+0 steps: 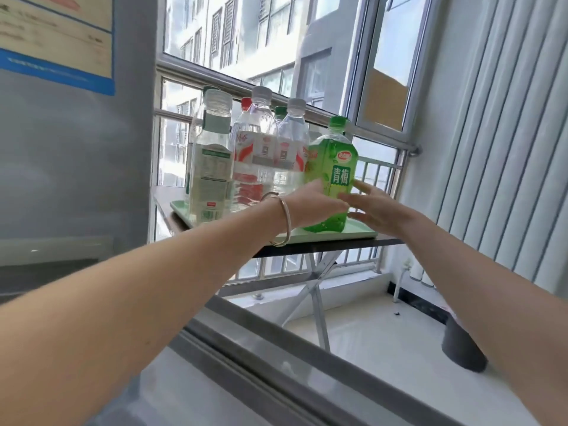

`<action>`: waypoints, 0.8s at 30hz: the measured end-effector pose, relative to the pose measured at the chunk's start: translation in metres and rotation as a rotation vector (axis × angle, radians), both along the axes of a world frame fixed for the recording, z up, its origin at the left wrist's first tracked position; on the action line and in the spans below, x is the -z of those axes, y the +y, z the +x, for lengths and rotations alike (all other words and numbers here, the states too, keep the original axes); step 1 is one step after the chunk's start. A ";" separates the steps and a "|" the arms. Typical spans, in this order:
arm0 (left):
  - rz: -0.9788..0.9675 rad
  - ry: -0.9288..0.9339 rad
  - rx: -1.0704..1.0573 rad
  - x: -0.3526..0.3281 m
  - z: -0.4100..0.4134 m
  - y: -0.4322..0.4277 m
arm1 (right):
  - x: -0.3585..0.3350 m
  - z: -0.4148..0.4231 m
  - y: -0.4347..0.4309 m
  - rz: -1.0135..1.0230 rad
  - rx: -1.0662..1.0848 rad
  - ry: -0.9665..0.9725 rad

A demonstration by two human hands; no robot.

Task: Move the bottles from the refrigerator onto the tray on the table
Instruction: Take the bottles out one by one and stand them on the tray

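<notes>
A green drink bottle [335, 161] with a green cap stands at the near right corner of the pale green tray [356, 234] on the small folding table [338, 245]. My left hand [316, 207], with a bangle on its wrist, wraps the bottle's lower left side. Just to the bottle's right, my right hand [373, 210] has its fingers spread, the tips at the bottle's side. Further left on the tray stand a tall clear bottle [212, 161] with a green-and-white label and several red-labelled water bottles [256, 149], packed close together.
The grey refrigerator door [76, 164] fills the left, and its lower frame [276, 348] crosses under my arms. Behind the table runs a window with a metal railing [381, 142]. A dark bin [462, 348] stands on the white floor at the right, below a ribbed wall.
</notes>
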State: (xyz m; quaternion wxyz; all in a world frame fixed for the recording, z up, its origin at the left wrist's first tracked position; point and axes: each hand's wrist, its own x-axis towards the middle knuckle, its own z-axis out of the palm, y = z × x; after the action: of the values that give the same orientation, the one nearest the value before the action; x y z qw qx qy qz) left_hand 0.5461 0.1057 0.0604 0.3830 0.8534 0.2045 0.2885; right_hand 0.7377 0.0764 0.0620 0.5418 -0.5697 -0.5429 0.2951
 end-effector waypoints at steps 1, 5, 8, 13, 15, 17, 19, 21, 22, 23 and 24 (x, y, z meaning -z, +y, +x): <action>0.006 0.005 0.007 0.002 0.000 0.000 | 0.001 -0.001 0.001 -0.009 -0.010 0.012; -0.006 0.010 0.018 -0.001 -0.008 0.002 | 0.000 -0.009 0.004 -0.038 0.071 -0.018; -0.013 0.010 0.000 -0.007 -0.028 0.000 | -0.006 -0.023 0.002 0.029 0.421 -0.151; 0.099 0.040 -0.138 -0.020 -0.091 -0.008 | -0.018 -0.093 -0.022 0.357 0.531 -0.493; 0.172 0.126 -0.196 -0.022 -0.120 -0.012 | -0.022 -0.135 -0.032 0.251 0.276 -0.610; 0.156 0.230 -0.235 -0.021 -0.158 -0.018 | -0.020 -0.185 -0.039 0.046 0.042 -0.705; 0.095 0.338 -0.268 -0.017 -0.199 -0.024 | -0.015 -0.237 -0.038 -0.096 -0.103 -0.834; 0.035 0.462 -0.320 -0.007 -0.240 -0.025 | -0.004 -0.287 -0.032 -0.163 -0.203 -0.930; 0.005 0.518 -0.338 -0.001 -0.259 -0.026 | 0.003 -0.309 -0.027 -0.192 -0.239 -0.944; -0.020 0.568 -0.363 0.009 -0.283 -0.024 | 0.014 -0.334 -0.021 -0.226 -0.288 -0.937; -0.051 0.611 -0.374 0.017 -0.298 -0.022 | 0.024 -0.351 -0.016 -0.261 -0.325 -0.926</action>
State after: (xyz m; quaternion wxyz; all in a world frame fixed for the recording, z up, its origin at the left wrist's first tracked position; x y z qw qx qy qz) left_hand 0.2481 0.0837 0.0433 0.2660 0.8382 0.4693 0.0801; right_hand 0.3866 0.0606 0.0381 0.1160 -0.6119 -0.7664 0.1574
